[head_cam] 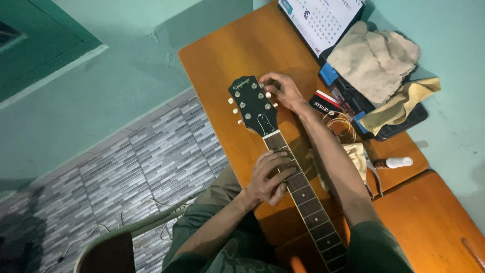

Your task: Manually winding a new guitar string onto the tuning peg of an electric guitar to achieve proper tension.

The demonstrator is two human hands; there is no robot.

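The right hand pinches a pale tuning peg on the far edge of the black guitar headstock, fingers curled around it. The left hand lies loosely spread across the guitar neck, fingers pressing the fretboard just below the nut. The guitar rests lengthwise on the orange wooden desk. Beside the right forearm lie a coil of string, folded cloths, a small white bottle and a calendar.
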